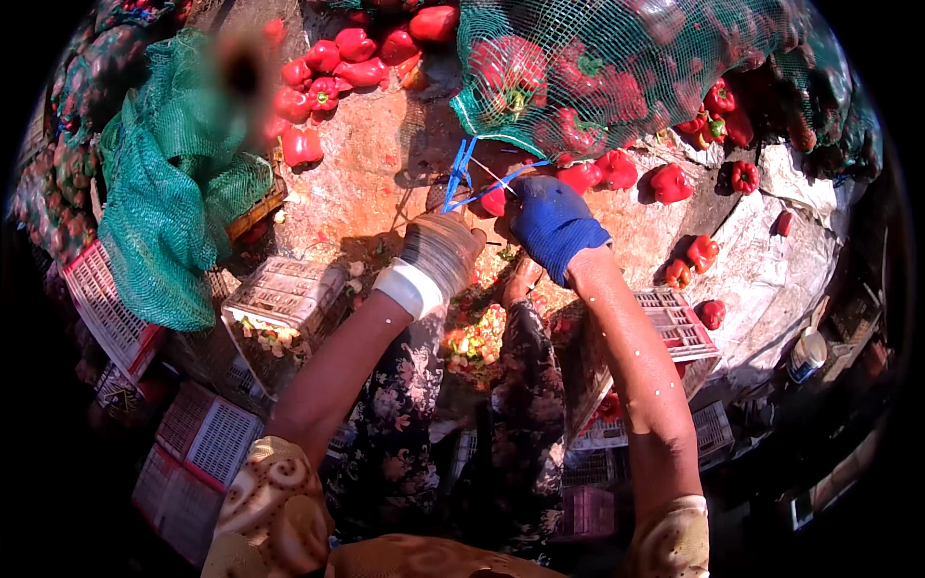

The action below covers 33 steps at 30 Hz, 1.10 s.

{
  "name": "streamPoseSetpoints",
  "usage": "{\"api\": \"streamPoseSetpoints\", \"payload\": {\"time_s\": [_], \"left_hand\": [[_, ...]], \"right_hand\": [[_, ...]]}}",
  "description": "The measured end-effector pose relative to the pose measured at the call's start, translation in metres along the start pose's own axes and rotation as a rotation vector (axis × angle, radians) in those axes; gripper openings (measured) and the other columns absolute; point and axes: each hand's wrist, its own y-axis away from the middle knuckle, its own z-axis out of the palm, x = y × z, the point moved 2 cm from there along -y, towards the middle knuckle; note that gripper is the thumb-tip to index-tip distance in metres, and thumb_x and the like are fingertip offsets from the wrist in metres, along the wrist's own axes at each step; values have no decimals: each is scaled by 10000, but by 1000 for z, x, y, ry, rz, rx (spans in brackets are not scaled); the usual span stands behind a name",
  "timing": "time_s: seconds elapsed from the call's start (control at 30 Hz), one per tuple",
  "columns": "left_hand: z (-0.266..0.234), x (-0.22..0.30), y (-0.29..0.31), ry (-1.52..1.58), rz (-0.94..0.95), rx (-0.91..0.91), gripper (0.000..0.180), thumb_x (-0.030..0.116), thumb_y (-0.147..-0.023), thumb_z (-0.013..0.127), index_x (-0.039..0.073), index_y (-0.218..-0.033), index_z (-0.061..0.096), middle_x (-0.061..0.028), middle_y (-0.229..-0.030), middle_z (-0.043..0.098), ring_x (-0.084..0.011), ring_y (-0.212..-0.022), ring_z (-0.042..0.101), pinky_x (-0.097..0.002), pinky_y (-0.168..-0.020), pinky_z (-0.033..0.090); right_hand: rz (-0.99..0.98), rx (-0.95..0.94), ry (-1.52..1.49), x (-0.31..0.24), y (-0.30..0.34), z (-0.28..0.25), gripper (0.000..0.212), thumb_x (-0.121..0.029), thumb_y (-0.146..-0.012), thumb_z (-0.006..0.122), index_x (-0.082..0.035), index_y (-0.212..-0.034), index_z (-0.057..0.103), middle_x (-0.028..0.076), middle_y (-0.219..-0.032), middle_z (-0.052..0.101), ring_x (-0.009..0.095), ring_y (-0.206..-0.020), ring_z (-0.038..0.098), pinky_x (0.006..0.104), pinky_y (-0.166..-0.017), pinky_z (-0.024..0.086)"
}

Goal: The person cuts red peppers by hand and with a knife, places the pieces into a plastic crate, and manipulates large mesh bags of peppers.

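My left hand (pixel 441 252), in a brownish striped glove with a white cuff, is closed around a blue drawstring (pixel 461 173). In a blue glove, my right hand (pixel 557 220) grips the same cord a little to the right. The cord runs between both hands and up to the lower edge of a green mesh bag (pixel 617 58) full of red bell peppers. The bag lies just beyond my hands on the work surface. My fingertips are mostly hidden by the gloves' backs.
Loose red peppers (pixel 355 44) lie left of the bag, others (pixel 672 183) to its right. Folded green netting (pixel 159 222) hangs at left. Plastic crates (pixel 289 289) stand beside my legs. Pepper scraps (pixel 477 337) cover the ground between my legs.
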Motion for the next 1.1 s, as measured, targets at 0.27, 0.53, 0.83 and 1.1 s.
{"api": "streamPoseSetpoints", "payload": {"time_s": [0.27, 0.53, 0.83, 1.1], "left_hand": [[-55, -13, 31, 195, 59, 168, 128, 179, -779, 576, 91, -870, 594, -101, -740, 597, -267, -750, 604, -421, -588, 449], [0, -2, 201, 735, -223, -13, 205, 187, -877, 576, 85, -1045, 634, -180, -846, 632, -382, -808, 621, -453, -683, 490], [-107, -80, 194, 523, -298, 213, 292, 90, -818, 629, 134, -1106, 648, -89, -1045, 645, -296, -952, 595, -390, -807, 494], [-234, -322, 331, 600, -683, 1053, 471, -7, -963, 472, 96, -1421, 429, -79, -1131, 631, -129, -952, 609, -249, -865, 467]], "right_hand": [[133, -230, 104, 3, -39, 33, 241, -191, -802, 572, -4, -910, 679, 268, -943, 659, 390, -902, 654, 430, -785, 528], [330, -411, -140, 82, 157, 120, 259, -225, -818, 605, -13, -943, 685, 255, -945, 663, 383, -922, 649, 431, -832, 508], [652, 0, -835, 139, 196, 122, 171, -103, -893, 594, -68, -1049, 654, 102, -721, 656, 144, -422, 538, 250, -372, 369], [863, 228, -947, 99, 204, 45, 198, -156, -903, 611, -103, -1093, 624, 96, -723, 648, 145, -397, 485, 281, -358, 366]]}}
